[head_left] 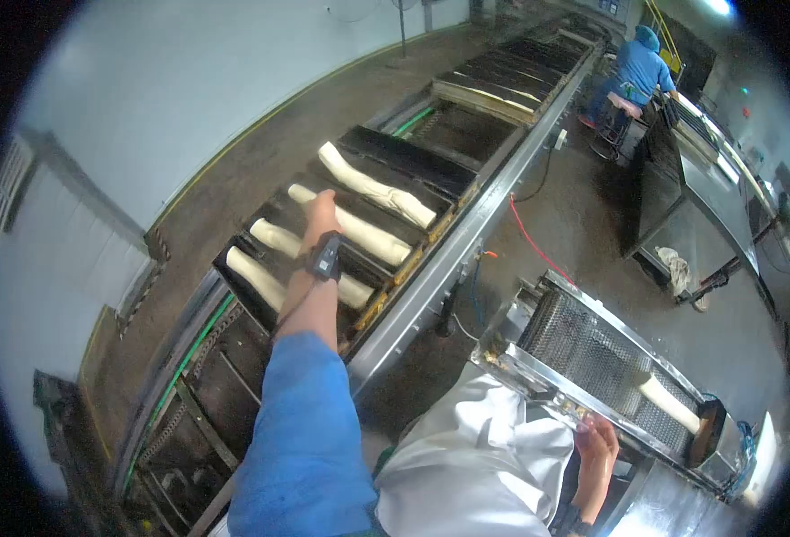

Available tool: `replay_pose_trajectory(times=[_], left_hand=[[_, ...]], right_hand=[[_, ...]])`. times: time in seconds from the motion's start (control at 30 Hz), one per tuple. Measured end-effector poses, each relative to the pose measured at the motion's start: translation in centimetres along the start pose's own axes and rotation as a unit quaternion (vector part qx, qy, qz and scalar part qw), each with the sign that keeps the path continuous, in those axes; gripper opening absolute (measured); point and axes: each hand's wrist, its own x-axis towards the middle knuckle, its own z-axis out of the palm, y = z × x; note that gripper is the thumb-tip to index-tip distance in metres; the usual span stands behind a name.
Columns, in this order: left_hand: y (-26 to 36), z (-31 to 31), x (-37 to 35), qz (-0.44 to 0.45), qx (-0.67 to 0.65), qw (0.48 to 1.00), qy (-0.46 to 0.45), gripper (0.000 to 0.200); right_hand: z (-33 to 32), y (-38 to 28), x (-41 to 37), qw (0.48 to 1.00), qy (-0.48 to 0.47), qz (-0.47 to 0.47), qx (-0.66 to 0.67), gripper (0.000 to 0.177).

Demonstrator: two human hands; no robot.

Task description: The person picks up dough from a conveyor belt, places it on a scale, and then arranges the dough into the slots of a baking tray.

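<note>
My left hand [320,215] reaches out over a dark tray and closes around the upper part of a long, pale dough roll [372,237]. Its thumb shows; the other fingers are partly hidden. Beside that roll lie a wrinkled dough roll [377,190] on the far side, another dough roll [274,237] partly under my forearm, and a nearer dough roll [253,276]. Low on the right, my right hand [597,440] has bent fingers at the side rail [547,394] of a small mesh conveyor. One more dough roll [670,403] lies on its mesh belt [574,336].
A long tray conveyor [404,336] with a metal side rail runs away to the top right. Further back, a person [636,72] in blue sits at a metal table [708,197]. A red hose [533,242] hangs between the conveyors. A cloth [674,268] hangs below the table.
</note>
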Motion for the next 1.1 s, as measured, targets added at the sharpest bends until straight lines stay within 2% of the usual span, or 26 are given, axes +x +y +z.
replay_pose_trajectory(times=[0.03,0.07,0.1,0.17,0.2,0.23,0.3,0.33,0.37,0.4,0.43,0.47,0.5,0.57,0.63,0.7,0.73,0.77,0.8,0.83,0.9,0.93,0.97,1.03,1.07,1.1], left_hand=[[-0.9,-0.1,0.7,-0.074,-0.103,0.990,0.064,0.035],[2.5,-2.4,-1.8,-0.101,-0.066,0.992,0.032,0.036],[0.8,-2.7,-0.7,-0.104,-0.066,0.992,0.035,0.036],[-4.5,-4.1,2.6,0.004,0.107,0.993,0.041,0.035],[-5.3,-5.4,2.4,0.065,0.171,0.982,0.040,0.035],[-5.7,-5.9,2.6,0.064,0.171,0.982,0.044,0.035],[-4.7,-7.0,1.6,-0.051,-0.076,0.993,0.072,0.028],[-13.1,-6.9,8.0,0.003,-0.092,0.992,0.082,0.039],[-11.7,-7.5,6.9,0.002,-0.091,0.992,0.086,0.039],[-8.1,-8.5,4.3,-0.075,-0.298,0.949,0.070,0.034],[-5.7,-9.7,2.0,-0.145,-0.489,0.858,0.051,0.031],[-5.9,-11.0,0.9,-0.135,-0.481,0.866,-0.019,0.029],[-5.6,-11.7,0.0,-0.134,-0.480,0.867,-0.014,0.029],[-4.6,-12.1,-1.9,0.002,-0.417,0.907,-0.064,0.025],[-3.8,-12.7,-4.3,-0.004,-0.401,0.916,-0.025,0.032],[-4.2,-13.5,-5.6,0.074,-0.256,0.964,-0.023,0.035],[-4.3,-13.9,-6.4,0.082,-0.184,0.979,-0.007,0.035],[-5.0,-14.3,-6.5,0.083,-0.183,0.980,-0.002,0.035],[-6.1,-14.8,-6.5,0.088,-0.124,0.988,0.007,0.037],[-6.8,-15.3,-6.7,0.092,-0.064,0.994,0.017,0.040],[-6.8,-16.1,-7.7,0.100,-0.044,0.993,0.033,0.043],[-6.8,-16.3,-8.4,0.088,-0.089,0.989,0.075,0.045],[-6.7,-16.6,-9.0,0.077,-0.134,0.981,0.116,0.047],[-7.6,-17.6,-9.3,0.052,-0.100,0.983,0.147,0.056],[-9.4,-18.2,-8.5,0.039,-0.102,0.975,0.193,0.059],[-9.8,-18.9,-8.5,0.026,-0.103,0.966,0.238,0.063]], right_hand=[[-0.5,0.5,0.1,1.000,0.003,0.005,0.009,0.027],[0.3,0.2,-0.8,0.999,0.029,0.025,-0.018,0.021],[0.7,-0.2,-1.0,0.999,0.026,0.027,-0.021,0.021],[1.0,0.0,-1.3,0.997,0.047,0.050,-0.037,0.016],[0.1,0.9,-0.7,0.999,0.009,0.042,-0.022,0.016],[-0.7,1.8,0.0,0.999,0.006,0.042,-0.023,0.016],[-0.6,2.3,0.7,0.998,0.005,0.048,-0.046,0.034],[-0.2,2.3,0.9,0.998,0.001,0.049,-0.048,0.034],[0.3,2.3,1.2,0.998,-0.006,0.045,-0.052,0.033],[0.9,2.2,1.5,0.998,-0.012,0.041,-0.055,0.033],[1.3,2.1,1.9,0.997,-0.017,0.044,-0.055,0.033],[1.8,1.8,2.5,0.996,-0.029,0.042,-0.074,0.027],[2.7,1.3,3.1,0.994,-0.042,0.041,-0.092,0.021],[4.1,-1.0,4.1,0.981,-0.081,-0.008,-0.177,0.022],[0.4,1.1,10.0,0.964,-0.136,-0.092,-0.210,0.029],[2.8,-0.8,11.1,0.937,-0.090,-0.196,-0.274,0.038],[3.4,-1.2,12.2,0.937,-0.095,-0.196,-0.274,0.038],[3.4,-1.2,13.8,0.830,-0.032,-0.332,-0.447,0.041],[3.2,-1.3,15.4,0.669,0.034,-0.447,-0.592,0.043],[2.8,-1.1,17.3,0.670,0.030,-0.449,-0.591,0.043],[2.5,0.3,20.7,0.634,-0.055,-0.194,-0.746,0.051],[1.7,1.8,20.9,0.645,-0.036,-0.249,-0.721,0.056],[2.0,1.9,20.6,0.645,-0.037,-0.249,-0.721,0.056],[4.3,1.7,18.6,0.622,-0.018,-0.283,-0.730,0.058],[5.9,1.2,17.3,0.595,-0.009,-0.296,-0.747,0.049],[6.5,1.0,16.8,0.594,-0.009,-0.295,-0.748,0.049]])
